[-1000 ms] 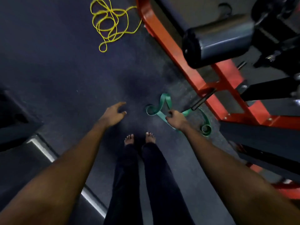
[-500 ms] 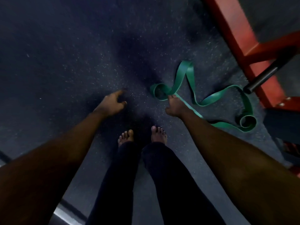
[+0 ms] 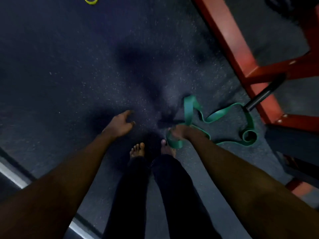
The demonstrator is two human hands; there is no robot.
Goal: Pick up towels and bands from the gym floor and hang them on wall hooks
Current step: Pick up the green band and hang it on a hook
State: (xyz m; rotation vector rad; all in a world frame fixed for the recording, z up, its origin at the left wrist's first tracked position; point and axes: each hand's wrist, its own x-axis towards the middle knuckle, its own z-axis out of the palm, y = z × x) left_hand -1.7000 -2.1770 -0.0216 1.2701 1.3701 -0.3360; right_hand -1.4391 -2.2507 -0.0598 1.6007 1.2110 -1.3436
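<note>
Gripping one end of the green band [image 3: 188, 109], the right hand [image 3: 178, 131] is clenched around it just above the bare feet [image 3: 138, 150], a short loop hanging below the fist. The rest of the band trails in curls across the dark speckled floor [image 3: 69, 75] toward the red machine frame [image 3: 229, 49], ending in a coil beside a black bar [image 3: 264, 95]. The left hand [image 3: 120, 124] hangs released, fingers loose, grasping nothing. A yellow band [image 3: 91, 0] peeks in at the top edge.
</note>
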